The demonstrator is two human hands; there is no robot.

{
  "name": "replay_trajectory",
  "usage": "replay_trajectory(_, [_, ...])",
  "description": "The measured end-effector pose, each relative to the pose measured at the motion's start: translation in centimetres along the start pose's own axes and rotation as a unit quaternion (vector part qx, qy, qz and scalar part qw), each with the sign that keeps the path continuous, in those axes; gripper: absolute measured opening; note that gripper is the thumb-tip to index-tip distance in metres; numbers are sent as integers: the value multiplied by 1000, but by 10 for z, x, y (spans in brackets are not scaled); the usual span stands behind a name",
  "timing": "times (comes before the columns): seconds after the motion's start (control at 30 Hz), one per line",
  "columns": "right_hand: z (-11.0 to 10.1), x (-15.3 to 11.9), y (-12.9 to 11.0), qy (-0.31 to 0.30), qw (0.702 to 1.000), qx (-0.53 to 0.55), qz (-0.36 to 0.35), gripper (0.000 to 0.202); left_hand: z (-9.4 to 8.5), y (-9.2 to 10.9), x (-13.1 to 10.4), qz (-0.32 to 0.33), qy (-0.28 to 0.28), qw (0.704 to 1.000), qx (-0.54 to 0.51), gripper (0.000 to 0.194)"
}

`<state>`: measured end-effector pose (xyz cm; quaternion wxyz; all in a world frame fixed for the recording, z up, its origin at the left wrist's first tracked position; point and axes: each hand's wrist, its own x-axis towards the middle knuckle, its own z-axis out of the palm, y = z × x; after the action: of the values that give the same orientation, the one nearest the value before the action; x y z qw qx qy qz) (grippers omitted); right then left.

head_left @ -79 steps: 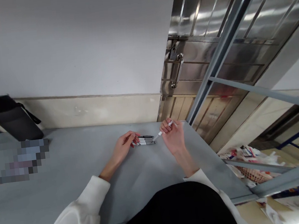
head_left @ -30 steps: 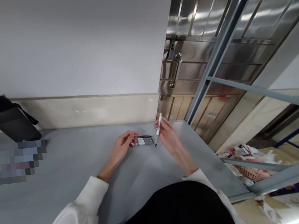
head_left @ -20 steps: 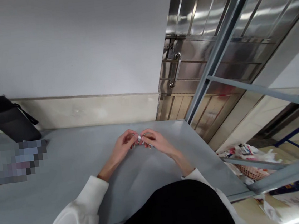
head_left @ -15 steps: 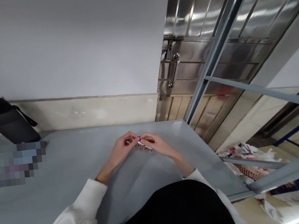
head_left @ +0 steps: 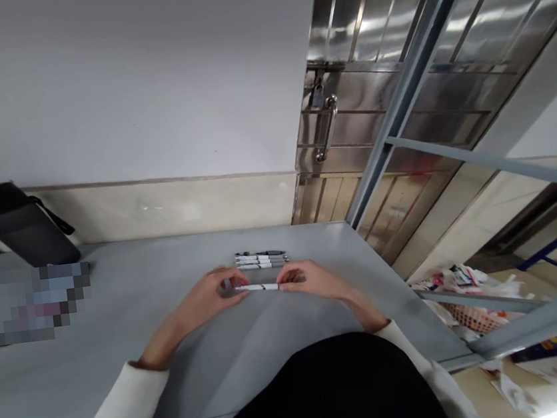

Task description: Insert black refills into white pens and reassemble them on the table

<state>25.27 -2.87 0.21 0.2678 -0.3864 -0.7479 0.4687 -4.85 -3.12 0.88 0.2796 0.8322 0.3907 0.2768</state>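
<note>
A slim, smooth white pen with a dark band spans the gap between the hands, parallel to the far edge of the table and nearer its far right corner. The left hand pinches one end, the right hand the other; their fingers cover both tips. Whether the pen touches the matte grey top is unclear. Just behind lie several pens side by side, hard to count. Towards the far left corner are a dark container with a looped strap and a pixelated, unreadable object.
</note>
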Motion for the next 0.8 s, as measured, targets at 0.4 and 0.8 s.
replay_trajectory(0.4, [5, -6, -11, -13, 999, -42, -20, 10, 3, -4, -4, 33, -83, 996, 2, 13])
replay_trajectory(0.8, [7, -6, -17, -7, 999, -41, -2, 15, -2, 1, 1, 38, -105, 994, 11, 20])
